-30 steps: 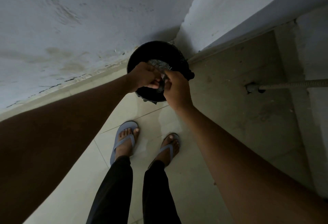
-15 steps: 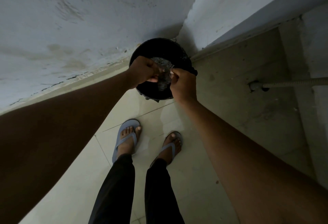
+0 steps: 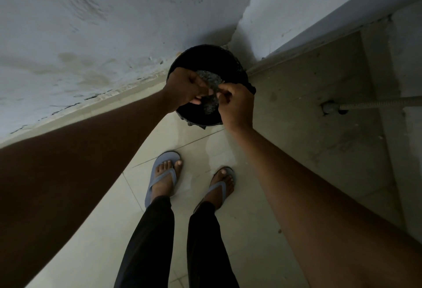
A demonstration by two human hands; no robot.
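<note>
Feet: blue sandals [image 3: 164, 173] are worn, planted on the pale tile floor [image 3: 246, 219], toes aimed at the corner. A wet-looking patch can be made out just ahead of them.
Left hand [image 3: 187, 89]: fingers are curled and one side of a gray crumpled wad [image 3: 211, 102] is pinched.
Right hand [image 3: 237, 105]: same deal, the other side is pinched between thumb and fingertips.
Wad: held in the air between both hands, right over the open mouth of the bucket [image 3: 237, 68]. No contact with the rim can be seen. Scrubber or soggy rag? Can't be told tbh.
Bucket: black, set on the floor, tucked into the corner against the stained wall [image 3: 114, 25]. The inside is too dark to be read.
Hose [image 3: 376, 102]: ribbed, off to the right, well apart from everything.
Step in hand: looks like the wad is being teased apart or wrung out over the bucket.
Next move: both pinches should probably be kept firm and the wad kept centered, so drips and bits get caught inside and not on the tiles.
</note>
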